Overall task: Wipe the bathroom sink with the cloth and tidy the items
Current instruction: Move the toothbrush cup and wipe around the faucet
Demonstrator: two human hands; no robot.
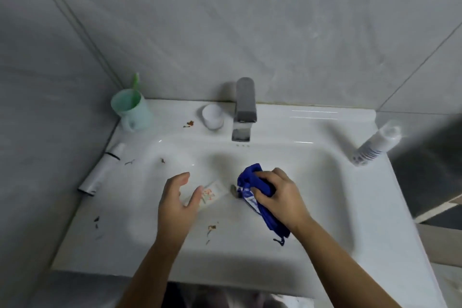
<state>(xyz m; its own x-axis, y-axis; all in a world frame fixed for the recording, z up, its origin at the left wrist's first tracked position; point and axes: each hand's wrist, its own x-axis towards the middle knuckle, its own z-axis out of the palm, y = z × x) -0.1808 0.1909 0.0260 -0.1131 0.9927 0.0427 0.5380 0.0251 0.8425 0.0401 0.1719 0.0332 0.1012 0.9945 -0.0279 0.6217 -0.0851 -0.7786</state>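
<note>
Leaning over the sink (312, 207), the person seems barely started. From the head view, the right hand (277, 195) grips the bunched blue cloth (252, 177) down in the basin, just beside the drain (233, 189). The left hand (177, 197) hangs open with fingers loosely spread over a small flowered tube (211, 192) lying in the bowl; whether it touches, I can't tell.

Brown specks (212, 227) dot the basin and the ledge, so the wiping looks mostly ahead. The tidying does too: a white tube (102, 170) lies on the left rim, a white bottle (377, 145) lies tipped over at right, and only the green cup (132, 112) stands neatly.
</note>
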